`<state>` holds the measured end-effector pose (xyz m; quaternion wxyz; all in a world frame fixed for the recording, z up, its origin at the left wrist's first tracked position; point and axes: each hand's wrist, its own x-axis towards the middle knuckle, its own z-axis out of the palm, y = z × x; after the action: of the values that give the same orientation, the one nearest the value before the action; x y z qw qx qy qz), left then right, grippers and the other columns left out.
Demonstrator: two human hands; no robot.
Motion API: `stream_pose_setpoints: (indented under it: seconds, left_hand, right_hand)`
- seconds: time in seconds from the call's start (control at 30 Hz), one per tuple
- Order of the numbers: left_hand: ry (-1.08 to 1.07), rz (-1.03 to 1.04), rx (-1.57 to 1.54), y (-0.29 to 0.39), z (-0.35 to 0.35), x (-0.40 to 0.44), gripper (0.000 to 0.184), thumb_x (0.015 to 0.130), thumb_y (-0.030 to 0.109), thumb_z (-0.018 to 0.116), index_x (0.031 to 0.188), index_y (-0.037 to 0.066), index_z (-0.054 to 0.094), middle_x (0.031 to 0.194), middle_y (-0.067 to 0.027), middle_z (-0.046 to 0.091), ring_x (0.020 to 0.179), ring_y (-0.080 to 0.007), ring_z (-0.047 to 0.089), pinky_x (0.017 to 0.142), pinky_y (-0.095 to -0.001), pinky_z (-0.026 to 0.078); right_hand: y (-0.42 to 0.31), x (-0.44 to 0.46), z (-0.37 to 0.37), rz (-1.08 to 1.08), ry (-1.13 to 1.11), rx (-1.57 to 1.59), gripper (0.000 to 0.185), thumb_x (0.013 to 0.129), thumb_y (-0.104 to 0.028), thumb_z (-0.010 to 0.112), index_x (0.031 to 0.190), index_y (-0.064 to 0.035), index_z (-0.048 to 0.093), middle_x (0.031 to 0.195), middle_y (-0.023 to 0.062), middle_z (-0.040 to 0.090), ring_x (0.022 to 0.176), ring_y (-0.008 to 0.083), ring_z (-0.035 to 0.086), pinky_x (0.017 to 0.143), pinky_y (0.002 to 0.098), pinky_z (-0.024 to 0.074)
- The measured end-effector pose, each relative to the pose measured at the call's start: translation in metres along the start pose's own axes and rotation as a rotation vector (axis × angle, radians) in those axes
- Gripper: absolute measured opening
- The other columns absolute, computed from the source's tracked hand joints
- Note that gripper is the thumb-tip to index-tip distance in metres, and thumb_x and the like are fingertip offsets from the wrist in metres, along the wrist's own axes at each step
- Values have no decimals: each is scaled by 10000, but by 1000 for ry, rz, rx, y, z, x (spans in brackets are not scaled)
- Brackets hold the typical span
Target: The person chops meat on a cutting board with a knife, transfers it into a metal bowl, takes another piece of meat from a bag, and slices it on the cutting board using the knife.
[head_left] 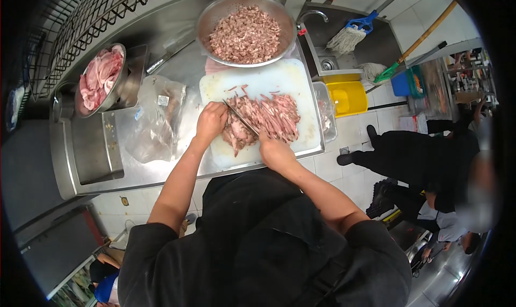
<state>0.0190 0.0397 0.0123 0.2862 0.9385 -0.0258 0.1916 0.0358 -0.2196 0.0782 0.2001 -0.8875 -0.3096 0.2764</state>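
Observation:
My right hand (277,153) is wrapped round the handle end of a knife (242,118), whose blade runs slantwise across a heap of meat cut into strips (279,116). At the blade's far end, my left hand (212,120) has its fingers curled together against the tip. Smaller chopped meat (236,137) lies between my hands on the near side of the blade. Everything rests on a white cutting board (309,129), with a few loose scraps near its far side. The knife handle is hidden in my right hand.
Beyond the board stands a large metal bowl (203,33) of chopped meat. To the left are a plastic bag (156,124), a honing rod or knife (171,57) and a bowl of larger meat pieces (124,70). A sink (344,43) and yellow bucket (346,98) stand right; people are nearby.

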Motion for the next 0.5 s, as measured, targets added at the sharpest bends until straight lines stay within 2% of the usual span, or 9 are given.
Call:
stream_pose_setpoints:
  seconds: [0.07,0.13,0.37,0.5]
  left_hand:
    - [-52,-1,-6,-1,-2,1,120,820,20,711,932,-23,722,980,-136,720,941,-326,666,833,-411,553]
    - [-43,4,-25,-1,-1,0,114,818,14,709,926,-22,719,978,-137,720,938,-327,667,829,-409,556]
    - [-14,25,-25,1,-3,-1,114,808,-6,707,921,-23,715,986,-145,727,946,-332,674,830,-408,563]
    - [-14,29,-46,-2,-1,2,126,808,-11,705,934,-17,715,988,-146,726,956,-332,673,834,-408,562]
  right_hand:
    - [-10,18,-1,52,-41,-17,198,921,-64,486,1096,31,484,858,318,691,831,486,695,742,596,530]
    - [-15,37,0,38,21,8,199,926,-57,469,1105,27,500,903,318,698,898,475,698,779,596,527]
    - [-11,23,-19,26,-68,15,213,936,-62,458,1114,40,516,928,315,699,901,479,694,785,597,521]
    - [-7,49,-6,-3,7,20,206,929,-61,475,1100,44,521,904,310,698,879,475,695,764,584,526]
